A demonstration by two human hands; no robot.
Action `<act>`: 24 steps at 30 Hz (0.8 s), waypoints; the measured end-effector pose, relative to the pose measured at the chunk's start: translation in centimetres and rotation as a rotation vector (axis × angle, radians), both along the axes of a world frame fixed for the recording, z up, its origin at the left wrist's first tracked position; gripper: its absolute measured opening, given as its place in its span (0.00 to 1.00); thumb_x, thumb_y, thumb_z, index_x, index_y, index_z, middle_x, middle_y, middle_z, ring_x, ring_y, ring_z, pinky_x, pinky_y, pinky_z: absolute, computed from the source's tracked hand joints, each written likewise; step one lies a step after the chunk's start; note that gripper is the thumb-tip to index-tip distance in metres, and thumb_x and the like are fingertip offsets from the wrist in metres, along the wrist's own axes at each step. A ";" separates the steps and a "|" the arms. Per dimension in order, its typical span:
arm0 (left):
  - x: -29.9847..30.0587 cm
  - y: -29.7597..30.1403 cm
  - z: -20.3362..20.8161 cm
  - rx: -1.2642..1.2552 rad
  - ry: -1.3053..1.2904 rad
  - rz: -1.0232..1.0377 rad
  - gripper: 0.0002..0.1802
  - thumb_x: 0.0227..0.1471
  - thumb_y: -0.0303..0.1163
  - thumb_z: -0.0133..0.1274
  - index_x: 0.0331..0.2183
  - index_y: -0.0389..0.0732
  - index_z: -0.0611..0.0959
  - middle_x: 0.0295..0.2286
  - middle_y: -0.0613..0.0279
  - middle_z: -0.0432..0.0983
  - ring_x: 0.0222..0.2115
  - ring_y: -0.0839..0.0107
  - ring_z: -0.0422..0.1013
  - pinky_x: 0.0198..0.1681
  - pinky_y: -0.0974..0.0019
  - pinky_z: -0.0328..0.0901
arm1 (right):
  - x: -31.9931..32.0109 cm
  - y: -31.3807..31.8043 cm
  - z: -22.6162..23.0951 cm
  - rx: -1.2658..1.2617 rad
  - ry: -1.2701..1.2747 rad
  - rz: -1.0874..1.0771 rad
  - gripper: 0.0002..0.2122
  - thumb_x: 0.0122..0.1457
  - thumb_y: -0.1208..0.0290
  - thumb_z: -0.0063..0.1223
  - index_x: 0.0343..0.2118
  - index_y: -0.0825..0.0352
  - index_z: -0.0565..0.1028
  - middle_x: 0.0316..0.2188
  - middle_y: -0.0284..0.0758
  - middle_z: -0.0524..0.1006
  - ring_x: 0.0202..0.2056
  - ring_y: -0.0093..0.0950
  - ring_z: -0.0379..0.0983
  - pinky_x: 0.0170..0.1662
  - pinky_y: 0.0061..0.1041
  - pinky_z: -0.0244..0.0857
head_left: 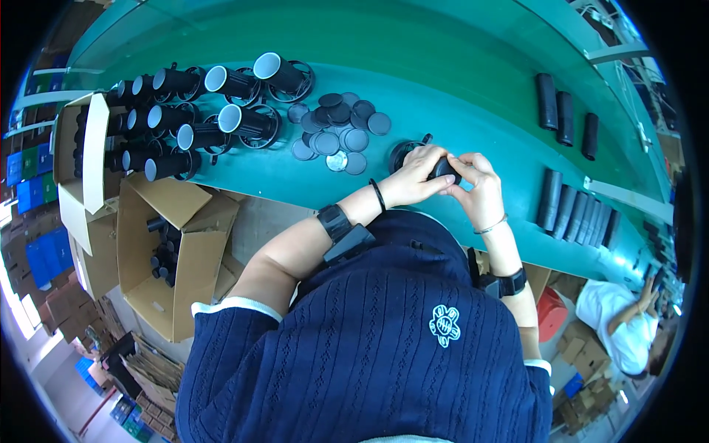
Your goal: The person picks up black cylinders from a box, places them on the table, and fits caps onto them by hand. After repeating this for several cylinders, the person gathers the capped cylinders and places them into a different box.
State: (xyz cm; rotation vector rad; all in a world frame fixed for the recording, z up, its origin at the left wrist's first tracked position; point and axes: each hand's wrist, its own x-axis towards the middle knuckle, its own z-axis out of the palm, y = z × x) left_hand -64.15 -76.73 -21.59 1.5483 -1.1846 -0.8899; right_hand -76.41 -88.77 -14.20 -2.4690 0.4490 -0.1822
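My left hand (416, 177) and my right hand (478, 189) are brought together over the green bench. Between them they grip a black round part (445, 170), with fingers and thumbs closed around it; much of it is covered. A black ring-shaped frame (400, 153) with a small lever shows just behind my left hand. Whether it is joined to the held part, I cannot tell. Left of my hands lies a loose heap of flat black discs (340, 127), one of them shinier (337, 161).
Black cylinders with pale open ends and ring bases (251, 122) lie in rows at the left. Black tubes (567, 210) line the right side. An open carton (151, 295) with black parts stands below the bench's left edge. Another person (617, 325) works at far right.
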 end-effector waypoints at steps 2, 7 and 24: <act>0.3 0.1 -0.2 -0.020 0.001 -0.010 0.25 0.54 0.43 0.50 0.48 0.38 0.67 0.43 0.50 0.65 0.47 0.53 0.60 0.53 0.55 0.53 | -0.1 0.0 -0.6 0.148 -0.079 -0.041 0.26 0.35 0.72 0.69 0.42 0.68 0.77 0.37 0.38 0.74 0.39 0.35 0.72 0.43 0.29 0.67; 0.3 0.2 -0.6 -0.053 0.011 0.001 0.23 0.54 0.42 0.49 0.47 0.39 0.68 0.43 0.51 0.66 0.47 0.54 0.61 0.53 0.55 0.53 | -0.3 0.0 -0.7 0.183 -0.121 -0.033 0.26 0.36 0.72 0.69 0.44 0.66 0.77 0.37 0.38 0.74 0.39 0.32 0.72 0.43 0.27 0.67; 0.8 -0.3 -1.2 -0.118 0.326 0.108 0.44 0.41 0.39 0.63 0.56 0.41 0.59 0.40 0.47 0.71 0.43 0.55 0.70 0.46 0.56 0.64 | 1.2 -2.0 -3.5 1.125 0.137 -0.194 0.16 0.57 0.71 0.54 0.49 0.64 0.74 0.28 0.29 0.73 0.19 0.16 0.66 0.21 0.15 0.63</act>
